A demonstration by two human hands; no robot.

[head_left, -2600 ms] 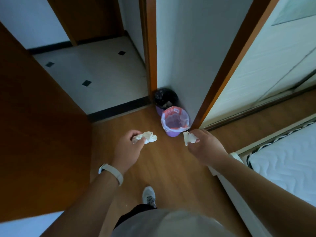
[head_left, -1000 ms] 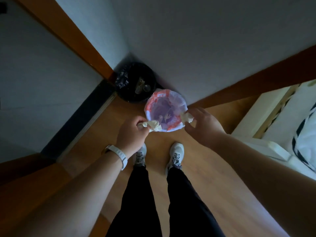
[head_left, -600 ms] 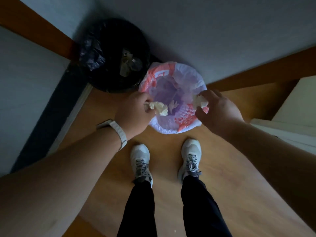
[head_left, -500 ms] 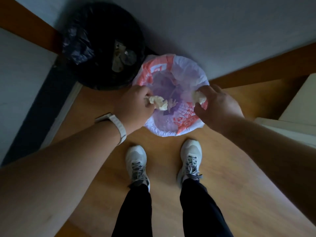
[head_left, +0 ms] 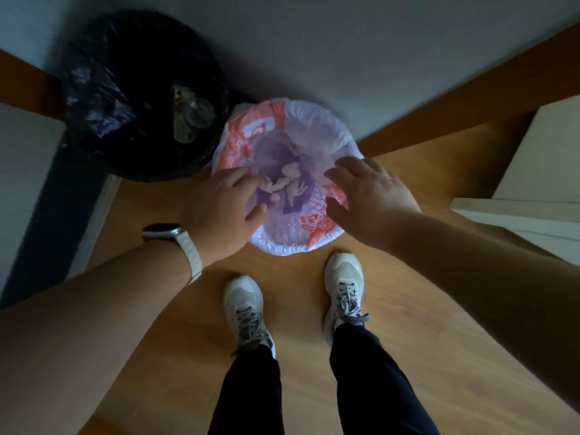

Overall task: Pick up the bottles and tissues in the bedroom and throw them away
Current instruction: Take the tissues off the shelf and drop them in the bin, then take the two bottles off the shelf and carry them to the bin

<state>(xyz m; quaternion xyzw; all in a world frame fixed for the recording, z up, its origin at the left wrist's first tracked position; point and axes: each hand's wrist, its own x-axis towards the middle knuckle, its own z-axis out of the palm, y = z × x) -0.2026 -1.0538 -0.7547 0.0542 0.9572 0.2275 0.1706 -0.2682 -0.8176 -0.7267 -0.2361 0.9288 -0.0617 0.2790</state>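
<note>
A small purple bin lined with a white and orange plastic bag (head_left: 317, 124) stands on the wooden floor against the wall. Crumpled white tissues (head_left: 287, 183) lie at the bottom of it. My left hand (head_left: 219, 211) hovers over the bin's left rim with fingers spread and holds nothing. My right hand (head_left: 367, 196) hangs over the right rim, fingers straight and empty. No bottle is in sight.
A black-bagged bin (head_left: 138, 95) with some rubbish stands just left of the purple one, in the corner. A grey wall (head_left: 345, 58) runs behind both. White bed frame edge (head_left: 518, 208) lies at the right. My two feet stand right before the bin.
Both hands have let go of their tissues, which now lie inside the purple bin. The fingers of both hands have spread out over the rim.
</note>
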